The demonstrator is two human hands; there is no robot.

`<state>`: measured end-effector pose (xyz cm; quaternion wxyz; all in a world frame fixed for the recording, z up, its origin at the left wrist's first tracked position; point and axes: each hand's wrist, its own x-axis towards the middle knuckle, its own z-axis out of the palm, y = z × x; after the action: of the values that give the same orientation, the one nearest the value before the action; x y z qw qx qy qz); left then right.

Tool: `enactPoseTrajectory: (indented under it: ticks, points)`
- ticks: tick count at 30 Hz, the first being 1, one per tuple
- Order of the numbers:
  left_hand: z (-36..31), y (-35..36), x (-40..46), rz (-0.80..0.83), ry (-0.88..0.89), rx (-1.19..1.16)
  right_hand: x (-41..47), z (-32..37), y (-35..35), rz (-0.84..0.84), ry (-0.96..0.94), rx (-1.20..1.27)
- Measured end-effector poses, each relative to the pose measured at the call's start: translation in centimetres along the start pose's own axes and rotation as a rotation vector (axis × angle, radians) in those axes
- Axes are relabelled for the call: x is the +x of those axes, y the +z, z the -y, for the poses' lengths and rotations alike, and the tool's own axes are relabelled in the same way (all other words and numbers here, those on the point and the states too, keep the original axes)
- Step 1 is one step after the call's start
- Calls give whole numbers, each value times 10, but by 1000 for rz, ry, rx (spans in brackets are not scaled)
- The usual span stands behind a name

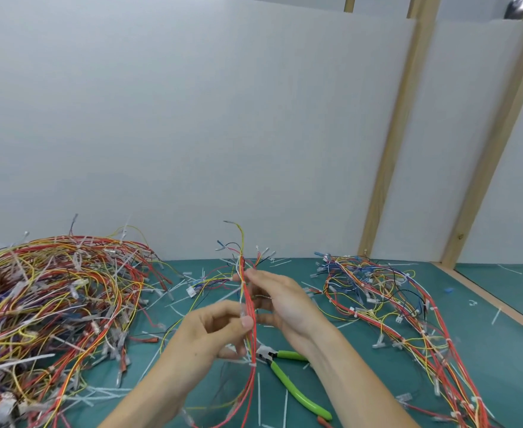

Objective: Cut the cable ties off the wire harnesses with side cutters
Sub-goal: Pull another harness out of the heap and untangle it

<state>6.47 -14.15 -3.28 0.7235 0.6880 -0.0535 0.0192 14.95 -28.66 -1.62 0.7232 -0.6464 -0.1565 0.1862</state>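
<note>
wires of one harness (249, 307) stand nearly upright between your hands, red strands mostly, with yellow and blue ends fanning out above. your left hand (210, 329) pinches the bundle low down, thumb and fingertip curled against the red strands. your right hand (280, 299) grips it higher up, fingertips closed on the wires near the top. a white cable tie (253, 363) rings the bundle just below your left hand. side cutters (288, 376) with green handles lie on the green mat (377, 396), untouched, under your right wrist. a big tangled heap of harnesses (50, 310) sits to your left, and a smaller spread of harnesses (408, 319) to your right. cut white tie strips (258, 396) litter the mat between them. a white panel (192, 118) stands behind the mat.
</note>
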Motion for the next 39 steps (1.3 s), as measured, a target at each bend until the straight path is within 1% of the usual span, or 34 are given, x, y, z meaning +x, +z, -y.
enactPoseTrajectory:
  ticks: [2,6,9,12,15,17,22,26,28,31,33,36,38,39]
  points:
    - [1,-4,1,-55,16,19,0,0,0,61,4,-81]
    - [4,-6,1,-84,17,80,-2,-1,3,145,41,-234]
    - [9,-7,1,-111,34,123,-1,-2,5,113,39,-295]
    - [11,-9,2,-144,53,158,1,-2,6,74,-21,-303]
    - [12,-10,4,-156,34,165,2,-2,7,27,-39,-264]
    - [13,-11,4,-123,2,159,3,-1,6,-35,-42,-198]
    - [16,-10,4,46,-95,216,7,3,-2,-210,-43,-2]
    - [16,-7,0,213,-84,365,10,-3,-10,-297,-31,132]
    - [16,-8,0,234,-79,357,12,-7,-12,-318,-17,161]
    - [14,-5,-2,167,-32,280,11,-6,-11,-260,31,117]
    - [12,-2,-1,57,9,221,7,0,-10,-164,53,43]
    - [6,-3,0,-108,48,137,-1,9,-2,-12,18,-164]
    - [4,-5,0,-167,71,76,-6,11,3,86,-17,-291]
    - [3,-5,-1,-177,70,57,-8,11,5,106,-37,-321]
